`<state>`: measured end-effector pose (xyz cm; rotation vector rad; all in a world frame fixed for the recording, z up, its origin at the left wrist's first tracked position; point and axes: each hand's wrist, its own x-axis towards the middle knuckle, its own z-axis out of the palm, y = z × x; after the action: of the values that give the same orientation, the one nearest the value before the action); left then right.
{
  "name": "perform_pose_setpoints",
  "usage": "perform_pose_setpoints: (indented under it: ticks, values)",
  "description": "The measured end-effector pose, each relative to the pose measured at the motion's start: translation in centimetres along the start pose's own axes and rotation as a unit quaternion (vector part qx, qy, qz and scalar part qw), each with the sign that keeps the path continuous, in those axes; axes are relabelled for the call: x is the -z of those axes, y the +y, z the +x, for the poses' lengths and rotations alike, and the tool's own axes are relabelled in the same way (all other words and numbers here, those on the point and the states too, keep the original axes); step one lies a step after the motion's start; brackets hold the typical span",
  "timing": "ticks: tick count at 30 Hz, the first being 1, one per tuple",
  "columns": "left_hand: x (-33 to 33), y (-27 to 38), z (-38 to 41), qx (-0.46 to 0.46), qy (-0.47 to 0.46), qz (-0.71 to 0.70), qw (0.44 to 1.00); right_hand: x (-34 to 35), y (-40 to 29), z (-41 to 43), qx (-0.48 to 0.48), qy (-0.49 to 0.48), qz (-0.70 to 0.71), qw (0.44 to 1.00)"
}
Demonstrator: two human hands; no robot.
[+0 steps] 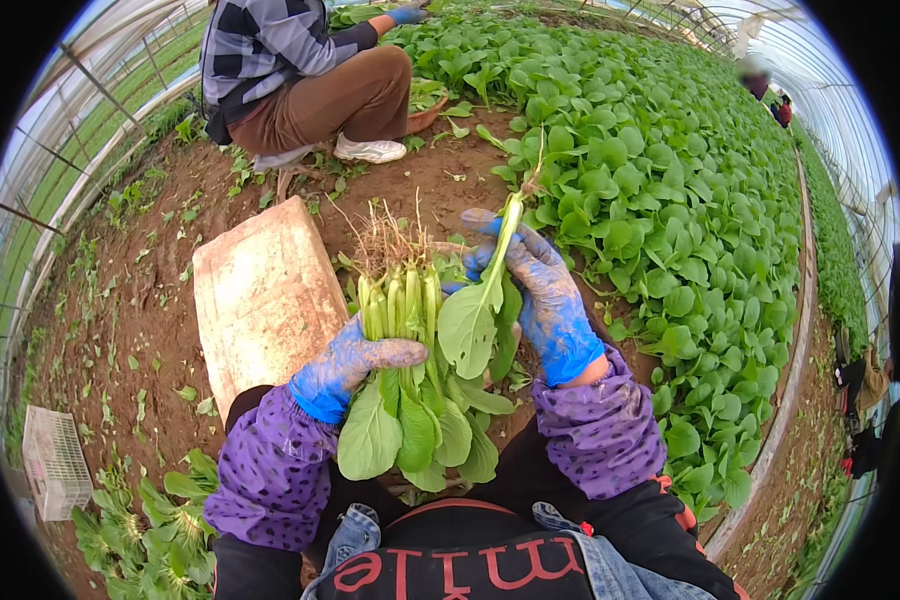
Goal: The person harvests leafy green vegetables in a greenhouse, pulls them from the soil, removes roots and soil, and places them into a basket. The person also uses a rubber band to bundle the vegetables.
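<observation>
My left hand, in a muddy blue glove, is closed around a bunch of leafy greens. Their pale stalks and tangled brown roots point away from me, and the broad leaves hang towards my lap. To the right of the bunch, my right hand, gloved the same way, grips a single uprooted plant by its stalk. That plant's root points up and away, while its leaves droop beside the bunch; one leaf has small holes. Part of the right fingers is hidden behind the stalk.
A dirt-stained foam block lies on the soil to the left. Pulled greens are heaped near a white plastic crate. Dense growing greens fill the right. Ahead squats a co-worker beside a basket.
</observation>
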<state>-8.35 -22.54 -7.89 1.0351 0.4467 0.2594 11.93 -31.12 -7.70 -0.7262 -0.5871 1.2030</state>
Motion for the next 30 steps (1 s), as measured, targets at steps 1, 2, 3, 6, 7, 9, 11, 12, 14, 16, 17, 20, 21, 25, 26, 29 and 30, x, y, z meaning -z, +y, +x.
perform_pose_setpoints:
  ticks: [1, 2, 3, 6, 7, 9, 11, 12, 14, 16, 17, 20, 21, 25, 26, 29, 30]
  values:
    - [0.2, 0.2, 0.1, -0.013, -0.010, -0.008, 1.000, -0.6, -1.0, -0.5, 0.030, 0.034, -0.001, 0.999]
    - [0.6, 0.3, 0.2, -0.025, -0.020, -0.015, 0.999, 0.6, -1.3, -0.3, 0.069, 0.069, -0.147, 0.984]
    - [0.9, 0.2, 0.4, -0.036, -0.032, -0.020, 0.999, 1.5, -1.6, 0.1, 0.109, 0.106, -0.288, 0.945]
    - [0.9, -0.2, 0.6, -0.065, 0.004, 0.019, 0.998, 0.7, -0.5, -0.3, 0.215, 0.064, -0.496, 0.839]
    - [0.5, -0.4, 0.8, -0.074, 0.022, 0.041, 0.996, -0.2, 0.1, -0.7, 0.230, 0.041, -0.539, 0.809]
    - [-0.4, -0.6, 0.7, -0.086, 0.053, 0.058, 0.993, -0.3, 1.9, -0.8, 0.282, 0.050, -0.575, 0.766]
    - [0.1, -1.4, 0.9, -0.093, 0.080, 0.115, 0.986, -0.8, 3.5, -0.9, 0.310, 0.034, -0.527, 0.790]
    - [-0.2, -1.3, 1.0, -0.100, 0.097, 0.114, 0.984, -1.5, 3.6, -1.1, 0.312, 0.036, -0.509, 0.801]
    - [-0.3, -1.7, 1.2, -0.101, 0.113, 0.134, 0.979, -1.8, 4.6, -1.2, 0.340, 0.053, -0.460, 0.819]
    - [-0.8, -2.2, 1.5, -0.135, 0.111, 0.139, 0.975, -2.3, 5.9, -1.6, 0.325, 0.080, -0.360, 0.871]
    - [-1.2, -2.4, 1.6, -0.145, 0.108, 0.127, 0.975, -2.5, 6.2, -1.7, 0.321, 0.098, -0.352, 0.874]
    - [-1.8, -3.2, 1.8, -0.180, 0.108, 0.101, 0.973, -2.5, 6.5, -2.2, 0.317, 0.135, -0.352, 0.871]
    - [-2.0, -3.3, 1.8, -0.170, 0.111, 0.093, 0.975, -2.5, 6.2, -2.2, 0.316, 0.131, -0.357, 0.869]
    - [-3.3, -3.3, 2.1, -0.127, 0.119, 0.042, 0.984, -2.4, 4.4, -2.5, 0.292, 0.099, -0.345, 0.887]
    - [-3.3, -3.3, 2.5, -0.117, 0.113, 0.026, 0.986, -2.1, 3.8, -2.8, 0.284, 0.093, -0.352, 0.887]
    - [-5.4, -2.6, 3.6, -0.085, 0.111, -0.005, 0.990, 0.8, 0.3, -4.2, 0.223, 0.021, -0.351, 0.909]
    - [-6.0, -2.4, 4.2, -0.112, 0.069, -0.019, 0.991, 2.5, -1.2, -5.0, 0.268, 0.046, -0.341, 0.900]
